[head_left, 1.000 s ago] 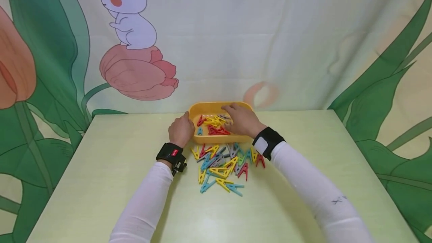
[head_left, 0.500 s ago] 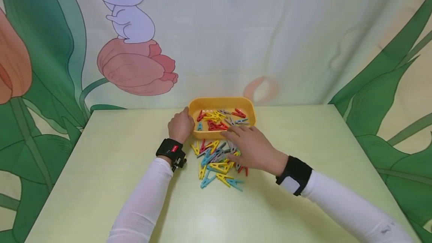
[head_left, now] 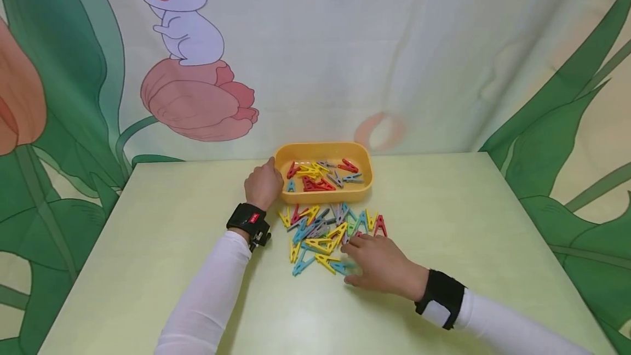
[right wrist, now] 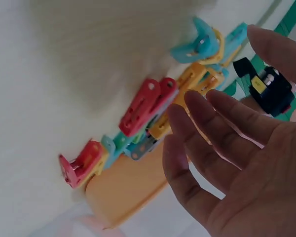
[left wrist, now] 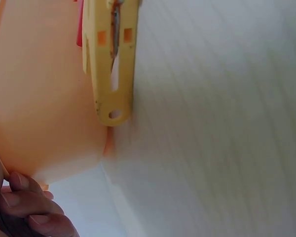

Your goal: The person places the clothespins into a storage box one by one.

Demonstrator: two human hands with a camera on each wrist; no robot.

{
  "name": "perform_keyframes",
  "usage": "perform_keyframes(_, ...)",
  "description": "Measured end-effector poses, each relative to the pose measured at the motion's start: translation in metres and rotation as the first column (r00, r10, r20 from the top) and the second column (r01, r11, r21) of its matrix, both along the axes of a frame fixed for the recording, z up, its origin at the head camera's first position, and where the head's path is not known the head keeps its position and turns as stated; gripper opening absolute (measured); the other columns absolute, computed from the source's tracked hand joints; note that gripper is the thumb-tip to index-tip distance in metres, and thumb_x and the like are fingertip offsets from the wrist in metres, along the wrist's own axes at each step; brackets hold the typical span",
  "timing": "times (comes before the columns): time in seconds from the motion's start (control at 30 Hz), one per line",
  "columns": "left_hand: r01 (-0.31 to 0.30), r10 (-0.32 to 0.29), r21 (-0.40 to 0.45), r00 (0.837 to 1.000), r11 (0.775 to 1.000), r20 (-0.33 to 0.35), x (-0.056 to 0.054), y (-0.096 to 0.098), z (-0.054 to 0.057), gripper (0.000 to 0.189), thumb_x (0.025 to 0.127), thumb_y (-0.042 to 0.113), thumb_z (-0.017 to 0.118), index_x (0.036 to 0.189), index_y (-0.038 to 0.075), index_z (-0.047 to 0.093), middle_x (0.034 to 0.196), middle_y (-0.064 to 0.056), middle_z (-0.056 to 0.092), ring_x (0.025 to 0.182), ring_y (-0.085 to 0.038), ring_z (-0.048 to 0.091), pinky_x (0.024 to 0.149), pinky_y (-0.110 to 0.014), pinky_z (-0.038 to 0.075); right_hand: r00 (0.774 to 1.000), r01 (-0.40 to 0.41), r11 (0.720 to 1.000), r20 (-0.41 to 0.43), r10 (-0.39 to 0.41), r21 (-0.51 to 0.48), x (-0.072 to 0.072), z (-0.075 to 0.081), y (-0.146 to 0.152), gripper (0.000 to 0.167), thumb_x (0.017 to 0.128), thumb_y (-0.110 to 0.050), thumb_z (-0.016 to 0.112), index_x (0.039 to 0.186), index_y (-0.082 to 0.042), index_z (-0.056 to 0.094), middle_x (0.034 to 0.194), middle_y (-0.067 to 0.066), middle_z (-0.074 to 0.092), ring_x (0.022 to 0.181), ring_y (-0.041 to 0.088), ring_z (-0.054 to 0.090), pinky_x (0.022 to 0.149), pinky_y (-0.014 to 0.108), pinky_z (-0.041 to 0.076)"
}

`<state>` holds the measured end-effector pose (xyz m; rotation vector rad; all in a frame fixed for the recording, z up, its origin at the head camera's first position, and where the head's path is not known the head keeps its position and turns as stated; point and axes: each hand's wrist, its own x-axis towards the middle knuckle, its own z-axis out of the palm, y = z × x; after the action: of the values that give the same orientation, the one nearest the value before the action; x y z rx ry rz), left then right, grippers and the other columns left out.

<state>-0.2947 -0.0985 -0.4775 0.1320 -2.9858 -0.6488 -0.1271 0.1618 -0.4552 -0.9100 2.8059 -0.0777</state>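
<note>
The right hand (head_left: 378, 265) is being shifted from the near rim of the yellow tray (head_left: 320, 198) to the near-right edge of the clothespin pile (head_left: 317, 230); its fingers are being held loosely spread, nothing visibly grasped. The tray's left end is being gripped by the left hand (head_left: 263, 185). The pile is being left on the tabletop (head_left: 172, 245), where work is apparently now being directed.

Bin (head_left: 322, 198)'s sitting on the table (head_left: 197, 267), with the curtain (head_left: 315, 81) right behind it; some pegs (head_left: 314, 171) are lying in the bin, and a bigger pile of loose pegs (head_left: 320, 244) is spread just in front of it; left hand (head_left: 264, 183)'s on the bin's left end; right hand (head_left: 380, 263)'s out front of the bin, kinda toward its right.
</note>
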Motion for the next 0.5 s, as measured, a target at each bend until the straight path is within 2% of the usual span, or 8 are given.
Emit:
perform_keyframes(0.17, -0.012, 0.012, 0.004, 1.000, 1.000, 0.016, -0.002, 0.001, 0.001, 0.049, 0.102, 0.022, 0.048, 0.148, 0.005, 0.042, 0.125, -0.021, 0.065, 0.097, -0.036, 0.068, 0.090, -0.052, 0.055, 1.000, -0.016, 0.999, -0.025, 0.017, 0.047, -0.005, -0.012, -0.001, 0.054, 0.079, -0.054, 0.075, 0.118, -0.017, 0.069, 0.114, 0.001, 0.068, 0.108, 0.023, 0.061, 0.089, 0.043, 0.052)
perform_keyframes(0.33, -0.002, 0.002, -0.010, 1.000, 1.000, -0.016, -0.003, 0.000, 0.000, 0.048, 0.101, 0.021, 0.046, 0.146, 0.004, 0.045, 0.123, -0.022, 0.067, 0.098, -0.038, 0.069, 0.086, -0.053, 0.056, 0.998, -0.050, 0.997, -0.039, 0.052, 0.059, -0.005, -0.021, 0.000, 0.041, 0.080, -0.045, 0.077, 0.108, -0.015, 0.071, 0.107, 0.001, 0.070, 0.099, 0.019, 0.063, 0.081, 0.039, 0.052)
perform_keyframes(0.5, 0.012, -0.012, -0.007, 1.000, 1.000, -0.028, -0.002, 0.000, 0.001, 0.047, 0.101, 0.021, 0.048, 0.144, 0.004, 0.046, 0.122, -0.021, 0.067, 0.099, -0.038, 0.069, 0.086, -0.053, 0.056, 0.992, -0.113, 0.991, -0.050, 0.117, 0.073, 0.000, -0.019, 0.003, 0.029, 0.081, -0.037, 0.076, 0.100, -0.016, 0.071, 0.093, -0.003, 0.066, 0.086, 0.014, 0.059, 0.071, 0.034, 0.049)
